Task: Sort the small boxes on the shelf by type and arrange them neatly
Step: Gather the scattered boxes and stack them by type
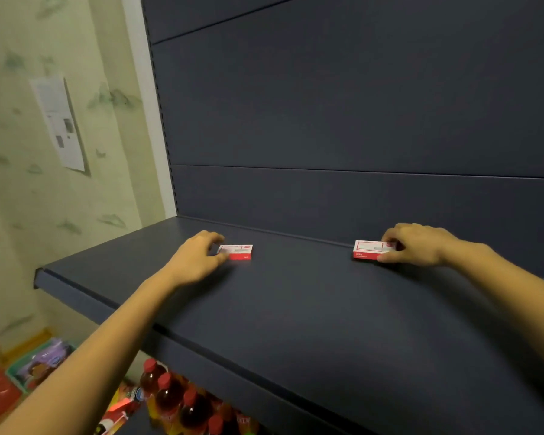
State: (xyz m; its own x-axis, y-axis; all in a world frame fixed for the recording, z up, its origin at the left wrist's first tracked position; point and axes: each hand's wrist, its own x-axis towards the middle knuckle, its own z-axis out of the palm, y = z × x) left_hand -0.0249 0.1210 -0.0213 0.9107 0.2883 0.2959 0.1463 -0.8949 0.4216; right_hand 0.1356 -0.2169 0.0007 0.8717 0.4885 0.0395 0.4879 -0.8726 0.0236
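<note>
On the shelf (296,309) we pinch two flat boxes, long axes nine-to-three: left hand (195,259) holds the left box (237,252) at eleven o'clock, right hand (418,244) the right box (369,250) at one.

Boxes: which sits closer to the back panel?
The right box, pinched by the right hand, nearly meets the panel; the left box sits farther forward.

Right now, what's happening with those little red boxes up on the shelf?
A person is sorting small boxes on a dark shelf. The left hand pinches the end of the left box, and the right hand pinches the end of the right box. Both red and white boxes lie flat, well apart from each other, toward the back of the shelf. On the level below stand bottles with red caps.
</note>
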